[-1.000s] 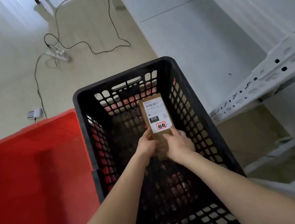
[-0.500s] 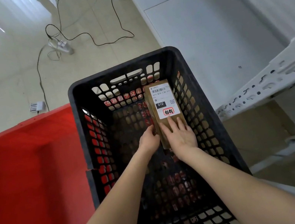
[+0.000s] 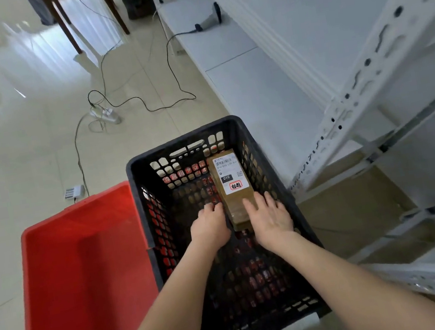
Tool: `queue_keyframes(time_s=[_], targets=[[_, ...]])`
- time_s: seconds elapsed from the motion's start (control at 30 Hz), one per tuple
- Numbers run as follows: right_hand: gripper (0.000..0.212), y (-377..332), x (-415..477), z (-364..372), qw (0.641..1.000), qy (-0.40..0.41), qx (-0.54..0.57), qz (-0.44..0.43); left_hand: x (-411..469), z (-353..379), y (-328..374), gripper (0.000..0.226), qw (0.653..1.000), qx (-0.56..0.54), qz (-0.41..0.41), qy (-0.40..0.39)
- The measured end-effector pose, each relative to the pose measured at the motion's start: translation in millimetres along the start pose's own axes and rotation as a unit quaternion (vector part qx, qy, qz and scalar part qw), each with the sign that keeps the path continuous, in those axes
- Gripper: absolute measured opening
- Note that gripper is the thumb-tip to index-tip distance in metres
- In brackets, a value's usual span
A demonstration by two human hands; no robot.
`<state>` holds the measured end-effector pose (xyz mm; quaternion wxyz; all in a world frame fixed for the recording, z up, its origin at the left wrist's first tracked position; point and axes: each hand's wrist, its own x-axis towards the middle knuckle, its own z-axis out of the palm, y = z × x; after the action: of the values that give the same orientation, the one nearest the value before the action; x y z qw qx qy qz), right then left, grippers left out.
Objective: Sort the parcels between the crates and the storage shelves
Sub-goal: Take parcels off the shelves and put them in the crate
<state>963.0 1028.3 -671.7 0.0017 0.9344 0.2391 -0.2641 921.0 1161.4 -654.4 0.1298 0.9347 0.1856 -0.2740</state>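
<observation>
Steadying 1 parcel (image 3: 231, 188) inside black crate (image 3: 178, 146), centre of frame — label up, likely for reading.
Bracing both sides to seat it squarely: right hand (image 3: 270, 215) flat, fingers straight on its near end; left hand (image 3: 210, 225) curled against its left edge — grip unclear.

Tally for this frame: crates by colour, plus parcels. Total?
Black crates: 1
Red crates: 1
Parcels: 1 (inside the black one)
Total: 3
</observation>
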Motion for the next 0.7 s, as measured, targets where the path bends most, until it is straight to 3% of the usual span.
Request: queue_keyframes(time_s=[0.33, 0.47, 0.7], targets=[[0.081, 23.4, -118.6, -44.7, 0.988, 0.094, 0.077, 0.094, -79.0, -45.0, 59.9, 0.059, 0.982, 0.1, 0.155, 0.045], [0.075, 34.1, -185.3, -51.8, 0.97, 0.135, 0.11, 0.167, -121.0, -50.5, 82.9, 0.067, 0.956, 0.157, 0.241, 0.061], [0.074, 68.2, -319.1, -49.6, 0.923, 0.179, 0.15, 0.307, -208.7, -44.4, 159.6, 0.056, 0.899, 0.242, 0.358, 0.069]])
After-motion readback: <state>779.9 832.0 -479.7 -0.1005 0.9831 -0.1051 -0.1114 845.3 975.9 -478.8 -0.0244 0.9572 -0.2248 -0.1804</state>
